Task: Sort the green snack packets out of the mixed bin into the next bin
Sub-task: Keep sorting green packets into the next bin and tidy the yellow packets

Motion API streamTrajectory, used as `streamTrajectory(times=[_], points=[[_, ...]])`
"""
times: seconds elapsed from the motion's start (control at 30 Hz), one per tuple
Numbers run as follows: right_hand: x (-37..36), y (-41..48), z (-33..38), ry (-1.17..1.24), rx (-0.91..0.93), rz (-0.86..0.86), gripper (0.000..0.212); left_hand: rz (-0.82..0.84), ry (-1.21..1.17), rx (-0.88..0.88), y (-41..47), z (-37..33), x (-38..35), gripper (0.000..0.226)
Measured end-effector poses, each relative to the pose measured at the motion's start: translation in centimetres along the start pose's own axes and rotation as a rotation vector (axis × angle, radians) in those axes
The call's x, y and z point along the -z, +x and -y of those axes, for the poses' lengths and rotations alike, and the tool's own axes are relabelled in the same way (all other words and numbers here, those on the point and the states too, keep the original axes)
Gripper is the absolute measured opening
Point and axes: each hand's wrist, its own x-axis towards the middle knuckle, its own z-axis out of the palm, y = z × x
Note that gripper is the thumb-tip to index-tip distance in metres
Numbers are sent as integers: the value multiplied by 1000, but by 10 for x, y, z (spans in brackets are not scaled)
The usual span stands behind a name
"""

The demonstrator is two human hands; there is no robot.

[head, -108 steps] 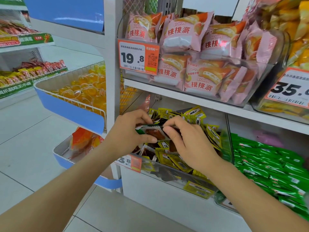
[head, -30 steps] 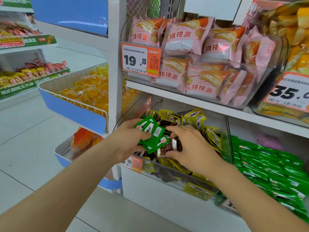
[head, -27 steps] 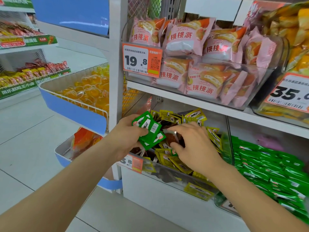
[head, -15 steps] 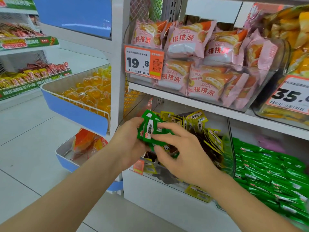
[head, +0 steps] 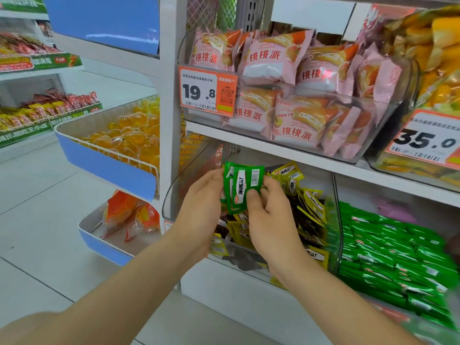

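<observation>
Both hands meet over the front left part of the mixed bin (head: 335, 220), a clear container on the lower shelf. Together they hold a small bundle of green snack packets (head: 242, 188) upright, its printed face and barcode turned towards the camera. The left hand (head: 199, 207) grasps the bundle from the left, with its fingers curled out of sight behind the packets. The right hand (head: 271, 220) pinches the bundle's lower right corner, thumb (head: 252, 195) pressed on the front and the other fingers wrapped round the right edge. The bundle is lifted clear of the yellow packets (head: 311, 202) that lie heaped in the mixed bin, with darker packets among them. Just to the right, across the clear wall, the next bin (head: 358, 192) holds a pile of matching green packets (head: 388, 247) lying in rough rows; its far right side is blurred. On the white shelf board (head: 273, 148) above stands another clear bin filled with pink pastry packs (head: 271, 61), with an orange price tag (head: 207, 92) reading 19.8 on its front. A second tag (head: 428, 139) reading 35.0 hangs at the right edge. To the left, a wire basket with a blue front (head: 107, 165) holds orange jelly cups (head: 129, 135).
</observation>
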Motion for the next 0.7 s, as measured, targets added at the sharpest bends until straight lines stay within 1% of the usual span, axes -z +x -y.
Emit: streamTrajectory(times=[0.1,0.17,0.23,0.27,0.3,0.37,0.43,0.47,0.5,0.53,0.57,0.63,0.7], points=[[0,-3,-2,-180,123,39,36,-24,-23,31,-2,-3,3,38],[-6,-10,0,-239,137,91,45,-19,-146,58,-5,-3,2,36],[-14,-19,3,-263,126,89,50,27,-261,101,-10,-7,2,47],[-18,-21,5,-287,143,64,50,58,-233,102,-10,-7,3,49],[-21,-21,4,-304,165,50,48,79,-161,81,-11,-8,4,43],[-20,-15,5,-339,215,91,40,61,76,-12,-9,-9,10,25],[-10,-1,3,-497,278,160,26,46,284,-74,-6,-12,18,25],[0,9,2,-641,329,155,26,52,362,-81,-4,-11,23,26],[11,19,0,-819,375,132,30,51,437,-92,-3,-12,27,26],[23,28,-1,-994,386,120,39,37,504,-110,-2,-13,31,28],[34,35,-3,-1133,349,144,50,16,559,-120,-1,-12,34,31],[50,43,-6,-1301,221,311,68,-19,584,-89,3,-10,38,33],[58,45,-13,-1409,170,457,73,-26,571,-18,7,-6,40,32]])
